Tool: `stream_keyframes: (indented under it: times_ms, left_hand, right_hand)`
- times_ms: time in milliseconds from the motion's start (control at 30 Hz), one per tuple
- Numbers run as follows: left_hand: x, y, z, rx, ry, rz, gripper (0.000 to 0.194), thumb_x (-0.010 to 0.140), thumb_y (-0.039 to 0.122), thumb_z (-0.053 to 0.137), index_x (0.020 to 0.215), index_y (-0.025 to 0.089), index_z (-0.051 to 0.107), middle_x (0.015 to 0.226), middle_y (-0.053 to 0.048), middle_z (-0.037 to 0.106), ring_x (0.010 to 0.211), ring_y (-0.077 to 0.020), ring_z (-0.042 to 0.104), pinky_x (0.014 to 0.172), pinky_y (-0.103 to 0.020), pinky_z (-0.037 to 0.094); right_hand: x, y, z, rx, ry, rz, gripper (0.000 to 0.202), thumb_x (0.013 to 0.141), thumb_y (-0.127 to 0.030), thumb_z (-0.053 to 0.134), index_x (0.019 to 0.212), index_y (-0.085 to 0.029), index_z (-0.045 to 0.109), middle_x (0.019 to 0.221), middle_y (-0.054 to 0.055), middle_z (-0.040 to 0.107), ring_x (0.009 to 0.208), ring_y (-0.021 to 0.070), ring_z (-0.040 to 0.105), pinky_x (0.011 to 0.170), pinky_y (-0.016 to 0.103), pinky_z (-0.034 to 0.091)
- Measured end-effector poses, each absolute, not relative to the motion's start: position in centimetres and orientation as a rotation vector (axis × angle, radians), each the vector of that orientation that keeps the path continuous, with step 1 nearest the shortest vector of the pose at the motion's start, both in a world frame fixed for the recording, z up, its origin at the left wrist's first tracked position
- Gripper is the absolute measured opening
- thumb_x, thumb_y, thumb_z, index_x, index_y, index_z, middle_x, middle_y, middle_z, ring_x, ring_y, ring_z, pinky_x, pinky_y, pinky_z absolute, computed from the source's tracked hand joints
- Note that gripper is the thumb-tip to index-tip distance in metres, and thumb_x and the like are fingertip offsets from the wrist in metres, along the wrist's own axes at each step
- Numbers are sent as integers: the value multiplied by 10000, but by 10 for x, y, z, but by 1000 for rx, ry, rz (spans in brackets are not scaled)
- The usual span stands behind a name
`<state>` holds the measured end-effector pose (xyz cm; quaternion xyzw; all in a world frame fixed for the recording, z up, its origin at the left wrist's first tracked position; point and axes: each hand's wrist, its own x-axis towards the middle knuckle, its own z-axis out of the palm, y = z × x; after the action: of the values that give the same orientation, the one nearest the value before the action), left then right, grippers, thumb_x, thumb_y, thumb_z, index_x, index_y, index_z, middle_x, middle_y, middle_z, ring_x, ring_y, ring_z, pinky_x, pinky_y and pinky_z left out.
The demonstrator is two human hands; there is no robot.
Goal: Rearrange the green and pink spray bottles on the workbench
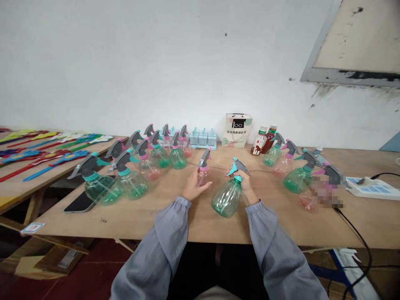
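My left hand [194, 186] is closed around the side of a small pink spray bottle [204, 173] with a grey and pink trigger head. That bottle is upright on the table. My right hand [245, 183] grips a clear green spray bottle [226, 199] by its neck, just below the grey and turquoise trigger head. This green bottle leans, its base toward me and to the left; whether it touches the table I cannot tell. Left of my hands stand several more green and pink spray bottles [178, 157]. Others, such as a green spray bottle [298, 178], stand to the right.
At the back are a light-blue ice-pop mould [203, 139], a paper bag [236, 131] and two red-brown drink bottles [260, 141]. A phone [80, 203] lies left, a white power strip [375, 188] with cables right. Colourful hand-shaped sticks [67, 157] cover the neighbouring table.
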<state>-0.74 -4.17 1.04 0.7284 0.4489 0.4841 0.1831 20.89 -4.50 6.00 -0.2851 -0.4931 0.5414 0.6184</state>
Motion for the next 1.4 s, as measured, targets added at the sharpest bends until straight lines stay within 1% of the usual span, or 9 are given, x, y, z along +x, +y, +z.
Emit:
stream_keyframes:
  times_ms: [100,267,467,600,800,1000,1200,1333,1400]
  left_hand:
    - [-8,-40,10,2057,1246,1364,795,746,427,770,1422,200,421,1364,-146,609,1311,-320,573,1122,-494,441]
    - [-8,-39,8,2054,1249,1372,791,747,459,765,1410,191,426,1364,-157,607,1312,-325,571,1131,-504,426]
    - [-7,-41,11,2066,1230,1351,794,760,454,760,1423,189,412,1379,-153,603,1311,-317,575,1122,-488,441]
    - [-7,-42,13,2096,1239,1348,788,771,452,757,1430,200,406,1394,-150,595,1314,-312,573,1135,-487,429]
    - [-7,-41,11,2108,1268,1336,795,759,435,772,1427,198,413,1344,-151,616,1277,-321,594,1109,-499,451]
    - [-7,-41,11,2087,1253,1339,778,761,440,772,1407,186,420,1343,-158,610,1294,-330,577,1126,-517,426]
    - [-7,-42,13,2080,1250,1305,767,768,437,766,1407,197,416,1341,-150,619,1302,-330,572,1132,-517,418]
    - [-7,-43,14,2062,1241,1317,768,768,454,763,1403,200,414,1352,-150,613,1301,-333,569,1132,-523,412]
    - [-8,-43,14,2063,1227,1314,756,772,459,758,1397,204,418,1348,-146,616,1302,-335,568,1126,-527,417]
  right_hand:
    - [205,-48,61,-670,-1178,1303,204,537,-305,598,730,-249,635,648,4,689,650,208,662,677,340,546]
    - [201,-51,64,-639,-1167,1243,165,517,-306,563,659,-243,619,596,5,661,601,194,633,637,320,523]
    - [198,-51,65,-674,-1181,1265,240,534,-336,578,757,-256,620,703,24,709,737,242,689,697,367,553]
    - [202,-48,61,-650,-1105,1197,176,539,-340,557,688,-247,569,627,6,645,653,203,655,682,345,549]
    - [200,-47,61,-675,-1119,1204,211,560,-360,583,744,-258,573,707,20,688,804,242,696,739,361,555]
    - [201,-50,62,-628,-1083,1104,161,552,-330,565,693,-253,575,638,-6,642,650,187,633,690,323,536]
    - [196,-49,61,-645,-1153,1164,223,563,-331,582,772,-260,609,738,12,706,787,235,690,764,361,540]
    - [199,-52,62,-640,-1181,1070,152,594,-362,586,694,-253,618,678,14,688,759,239,689,780,380,557]
    - [202,-55,66,-642,-1244,1009,157,612,-381,622,690,-247,646,720,27,717,830,256,706,825,390,567]
